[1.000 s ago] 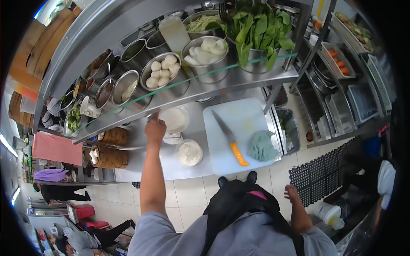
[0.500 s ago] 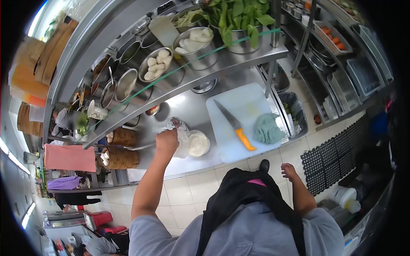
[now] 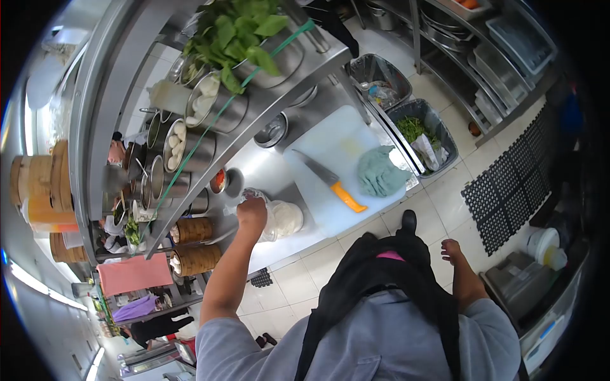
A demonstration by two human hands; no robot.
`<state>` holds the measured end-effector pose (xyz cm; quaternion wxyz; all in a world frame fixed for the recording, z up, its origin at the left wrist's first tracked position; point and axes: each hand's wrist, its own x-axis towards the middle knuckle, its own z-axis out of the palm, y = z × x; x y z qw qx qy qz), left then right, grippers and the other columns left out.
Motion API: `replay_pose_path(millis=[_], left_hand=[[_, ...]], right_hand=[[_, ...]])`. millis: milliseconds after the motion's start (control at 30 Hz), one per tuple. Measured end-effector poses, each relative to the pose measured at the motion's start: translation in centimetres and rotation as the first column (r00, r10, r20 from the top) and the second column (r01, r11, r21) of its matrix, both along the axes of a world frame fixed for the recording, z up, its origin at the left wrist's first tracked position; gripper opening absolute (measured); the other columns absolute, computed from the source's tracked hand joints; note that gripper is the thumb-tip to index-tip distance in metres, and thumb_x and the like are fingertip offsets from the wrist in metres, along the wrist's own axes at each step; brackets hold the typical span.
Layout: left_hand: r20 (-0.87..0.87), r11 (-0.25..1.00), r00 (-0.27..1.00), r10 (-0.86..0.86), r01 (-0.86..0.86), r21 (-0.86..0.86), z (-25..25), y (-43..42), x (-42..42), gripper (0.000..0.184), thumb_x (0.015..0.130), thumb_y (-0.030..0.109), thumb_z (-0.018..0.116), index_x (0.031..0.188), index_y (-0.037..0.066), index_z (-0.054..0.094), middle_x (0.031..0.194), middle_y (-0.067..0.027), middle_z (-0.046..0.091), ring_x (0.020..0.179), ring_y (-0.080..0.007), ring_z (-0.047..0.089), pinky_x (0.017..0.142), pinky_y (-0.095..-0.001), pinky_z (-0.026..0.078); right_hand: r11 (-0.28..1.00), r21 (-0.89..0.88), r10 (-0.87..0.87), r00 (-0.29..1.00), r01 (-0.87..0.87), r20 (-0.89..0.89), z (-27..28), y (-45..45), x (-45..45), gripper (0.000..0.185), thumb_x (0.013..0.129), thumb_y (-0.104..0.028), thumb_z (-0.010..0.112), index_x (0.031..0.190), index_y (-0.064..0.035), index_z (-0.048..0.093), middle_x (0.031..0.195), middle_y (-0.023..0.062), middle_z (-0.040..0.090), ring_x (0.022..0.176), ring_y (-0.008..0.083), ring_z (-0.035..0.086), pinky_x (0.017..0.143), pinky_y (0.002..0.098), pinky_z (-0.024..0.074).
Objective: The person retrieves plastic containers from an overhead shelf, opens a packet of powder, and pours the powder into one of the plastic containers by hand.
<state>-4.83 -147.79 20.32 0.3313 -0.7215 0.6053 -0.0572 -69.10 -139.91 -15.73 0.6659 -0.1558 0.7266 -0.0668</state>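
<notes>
My left hand (image 3: pixel 252 214) is closed over the steel counter, its fingers wrapped on what looks like a clear plastic bag (image 3: pixel 269 227). The bag bunches beside a round tub of white contents (image 3: pixel 286 220), and its film seems to lie partly over the tub. A small shiny metal bowl shows just behind my knuckles, mostly hidden. My right hand (image 3: pixel 451 251) hangs at my side above the floor, empty, with its fingers loosely apart. On the white cutting board (image 3: pixel 318 209) lie an orange-handled knife (image 3: pixel 346 195) and a crumpled green cloth (image 3: pixel 382 173).
A steel shelf (image 3: pixel 267 95) with pots of leafy greens (image 3: pixel 238 38) and white balls (image 3: pixel 175 147) overhangs the counter. Bamboo steamers (image 3: pixel 197 259) stand at the left. Bins (image 3: pixel 422 136) stand beyond the board, and a black rubber mat (image 3: pixel 508 184) covers floor at right.
My view has turned and shifted, so the shelf and board sit further left and more bins show. My left hand stays closed by the tub, where the plastic now covers more of the white contents.
</notes>
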Motion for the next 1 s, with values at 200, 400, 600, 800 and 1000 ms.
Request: replay_pose_path(millis=[200, 400, 600, 800, 1000], left_hand=[[0.017, 0.985, 0.988, 0.155, -0.156, 0.069, 0.8, -1.9, -1.8, 0.016, 0.083, 0.014, 0.058, 0.089, 0.008, 0.073, 0.09, -0.0142, 0.073, 0.083, -0.028, 0.073, 0.068, -0.0367, 0.057], [0.035, 0.959, 0.963, 0.267, -0.269, 0.087, -0.9, -2.4, -0.5, 0.027, 0.08, 0.013, 0.06, 0.104, 0.004, 0.065, 0.094, -0.0153, 0.072, 0.089, -0.0295, 0.072, 0.072, -0.041, 0.058], [0.065, 0.964, 0.971, 0.228, -0.235, 0.125, -0.2, -2.6, -1.2, 0.03, 0.081, 0.014, 0.059, 0.11, 0.005, 0.063, 0.098, -0.0142, 0.072, 0.091, -0.0299, 0.071, 0.076, -0.0409, 0.058], [0.152, 0.932, 0.937, 0.314, -0.335, 0.141, -1.2, -2.4, -0.1, 0.033, 0.082, 0.013, 0.058, 0.114, 0.008, 0.062, 0.105, -0.0144, 0.071, 0.096, -0.0299, 0.07, 0.079, -0.0405, 0.057], [0.107, 0.936, 0.943, 0.317, -0.329, 0.125, -1.0, -1.5, 0.2, 0.03, 0.08, 0.014, 0.06, 0.108, 0.008, 0.067, 0.107, -0.0175, 0.069, 0.099, -0.0308, 0.069, 0.08, -0.0427, 0.056]], right_hand=[[0.998, 0.015, -0.054, 0.999, 0.054, 0.009, -1.1, -1.2, -0.3, 0.022, 0.086, -0.025, 0.057, 0.106, -0.0156, 0.058, 0.092, 0.0025, 0.057, 0.078, 0.0203, 0.056, 0.072, 0.0415, 0.0467], [0.995, -0.054, -0.08, 0.994, 0.084, 0.079, -1.4, -4.3, 0.3, 0.022, 0.085, -0.023, 0.056, 0.107, -0.0181, 0.06, 0.091, -0.0001, 0.057, 0.076, 0.0162, 0.055, 0.067, 0.036, 0.0463], [0.993, -0.091, -0.064, 0.993, 0.073, 0.097, -0.8, -7.5, 0.3, 0.02, 0.085, -0.025, 0.057, 0.103, -0.0159, 0.06, 0.089, -0.0002, 0.058, 0.075, 0.0163, 0.055, 0.07, 0.0367, 0.0475], [0.994, -0.093, -0.042, 0.996, 0.049, 0.076, -1.0, -8.5, 0.2, 0.023, 0.087, -0.028, 0.054, 0.106, -0.0154, 0.06, 0.092, 0.0005, 0.058, 0.075, 0.0166, 0.056, 0.07, 0.0372, 0.048], [0.996, -0.082, -0.031, 0.996, 0.038, 0.086, -1.2, -6.9, 0.1, 0.023, 0.086, -0.027, 0.056, 0.105, -0.015, 0.06, 0.091, 0.0011, 0.058, 0.075, 0.0165, 0.055, 0.07, 0.0388, 0.0474]])
